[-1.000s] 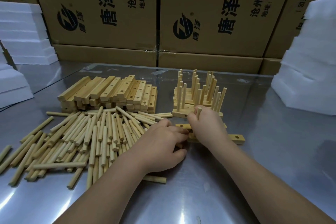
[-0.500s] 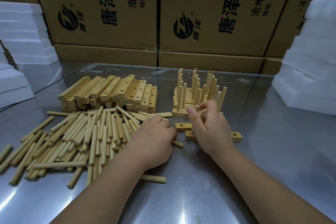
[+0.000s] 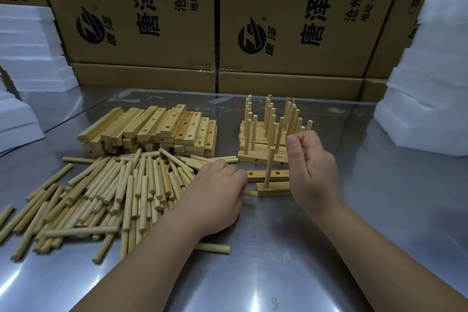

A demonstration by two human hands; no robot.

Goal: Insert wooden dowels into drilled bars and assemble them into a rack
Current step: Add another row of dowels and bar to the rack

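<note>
A short drilled bar (image 3: 274,189) lies on the metal table with one dowel (image 3: 269,170) standing upright in it. Just behind it lies a second bar (image 3: 260,174) with empty holes. My right hand (image 3: 312,167) hovers right of the upright dowel, fingers loosely curled and apart, holding nothing. My left hand (image 3: 217,197) rests palm down at the edge of the loose dowel pile (image 3: 114,192), closed over a dowel whose tip (image 3: 250,193) pokes out toward the bar. Finished bars with upright dowels (image 3: 268,134) are stacked behind.
A stack of drilled bars (image 3: 157,129) sits at the back left of the table. One stray dowel (image 3: 212,248) lies under my left forearm. Cardboard boxes (image 3: 152,20) line the back. White foam blocks stand at the left (image 3: 30,58) and right (image 3: 430,96).
My right hand has let go of the dowel, now upright in the bar, and lifted up and to the right. My left hand slid back to the pile's edge.
</note>
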